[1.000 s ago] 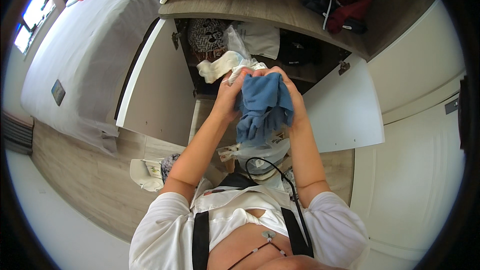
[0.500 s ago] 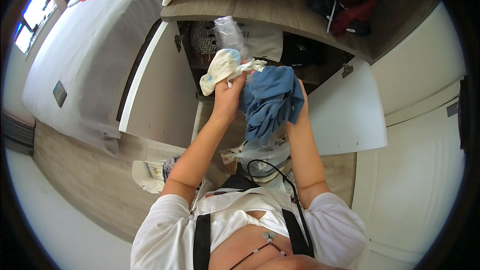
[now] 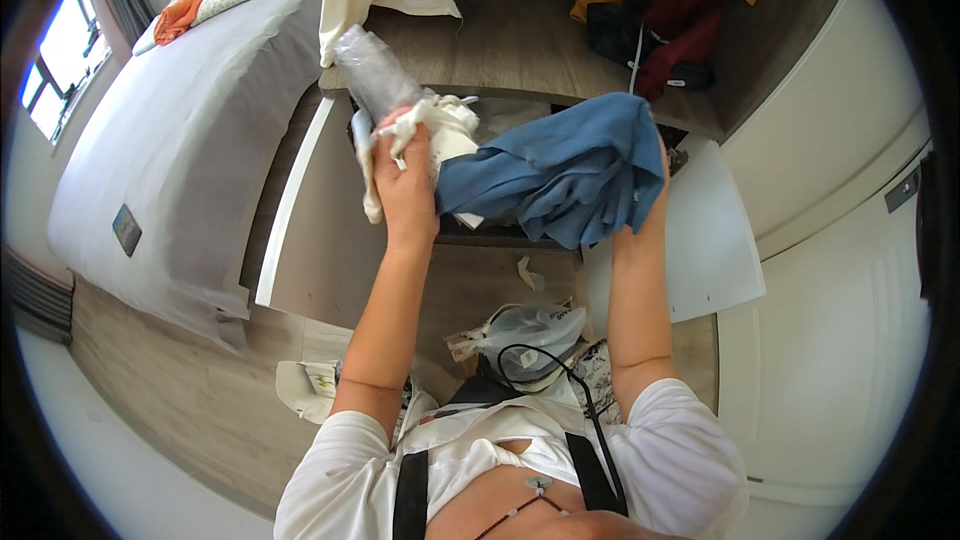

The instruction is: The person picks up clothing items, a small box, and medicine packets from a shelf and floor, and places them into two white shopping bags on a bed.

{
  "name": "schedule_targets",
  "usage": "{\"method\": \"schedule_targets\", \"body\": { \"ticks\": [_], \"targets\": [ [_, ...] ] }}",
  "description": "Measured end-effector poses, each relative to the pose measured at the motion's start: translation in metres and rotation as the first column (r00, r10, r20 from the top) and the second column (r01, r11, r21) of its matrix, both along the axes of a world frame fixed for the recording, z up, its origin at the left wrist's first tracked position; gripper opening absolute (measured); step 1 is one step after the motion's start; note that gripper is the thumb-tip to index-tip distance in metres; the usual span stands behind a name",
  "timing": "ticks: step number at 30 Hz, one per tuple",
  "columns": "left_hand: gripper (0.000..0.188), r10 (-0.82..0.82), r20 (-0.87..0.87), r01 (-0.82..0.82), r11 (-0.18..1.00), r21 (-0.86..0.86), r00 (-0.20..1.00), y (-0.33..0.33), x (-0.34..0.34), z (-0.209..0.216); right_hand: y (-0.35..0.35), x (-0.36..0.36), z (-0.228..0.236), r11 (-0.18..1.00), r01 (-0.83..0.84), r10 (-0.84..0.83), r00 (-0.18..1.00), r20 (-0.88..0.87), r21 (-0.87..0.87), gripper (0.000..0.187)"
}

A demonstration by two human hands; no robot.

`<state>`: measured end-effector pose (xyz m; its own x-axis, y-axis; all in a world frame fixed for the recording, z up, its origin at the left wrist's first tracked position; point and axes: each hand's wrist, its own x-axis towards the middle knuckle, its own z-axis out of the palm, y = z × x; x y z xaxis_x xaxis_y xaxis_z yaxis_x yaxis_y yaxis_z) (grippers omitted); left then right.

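My left hand (image 3: pixel 402 175) is closed around a bunch of white cloth pieces (image 3: pixel 448 130), some looking like socks. A crinkled clear plastic packet (image 3: pixel 375 70) sticks up from the same grip. Stretched out between my hands is a blue cloth garment (image 3: pixel 570 170), bunched at its right end. My right hand (image 3: pixel 650 215) grips that end from behind, its fingers mostly hidden by the fabric. Both hands are raised in front of the open lower cabinet, whose inside is largely covered by the cloth.
White cabinet doors (image 3: pixel 690 240) stand open on both sides. Dark red and black clothes (image 3: pixel 680 40) lie on the wooden shelf (image 3: pixel 440 50). A small pale cloth (image 3: pixel 531 274) and a clear plastic bag (image 3: pixel 535 330) are below my hands. A bed (image 3: pixel 190 140) stands left.
My hands have moved apart, spreading the blue garment sideways. The plastic packet has swung left and upward with my left hand. A small pale cloth now shows on the floor.
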<state>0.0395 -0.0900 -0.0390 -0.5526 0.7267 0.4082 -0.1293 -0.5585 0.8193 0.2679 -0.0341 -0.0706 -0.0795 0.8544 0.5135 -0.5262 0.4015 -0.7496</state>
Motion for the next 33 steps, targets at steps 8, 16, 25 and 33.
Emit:
{"method": "schedule_targets", "body": {
  "ticks": [8, 16, 25, 33],
  "targets": [
    [0.017, 0.199, -0.311, -0.197, 0.980, 0.039, 0.929, 0.010, -0.032, 0.021, 0.041, 0.000, 0.107, 0.912, 0.397, -0.407, 0.904, 0.129, 0.097, 0.049],
    [0.015, 0.137, -0.105, -0.121, 0.983, 0.140, 0.985, 0.015, -0.044, 0.047, 0.073, -0.039, 0.058, 0.746, 0.086, -0.663, 0.194, 0.723, 0.660, 0.045],
    [0.011, 0.101, -0.043, -0.091, 0.975, 0.202, 0.994, 0.058, -0.054, 0.067, 0.189, -0.073, 0.064, 0.870, 0.110, -0.483, 0.005, 0.875, 0.480, 0.041],
    [0.011, 0.077, 0.016, -0.078, 0.975, 0.206, 0.997, 0.069, -0.063, 0.056, 0.283, -0.129, 0.076, 0.867, -0.078, -0.498, -0.164, 0.851, 0.492, 0.045]
  ]
}}
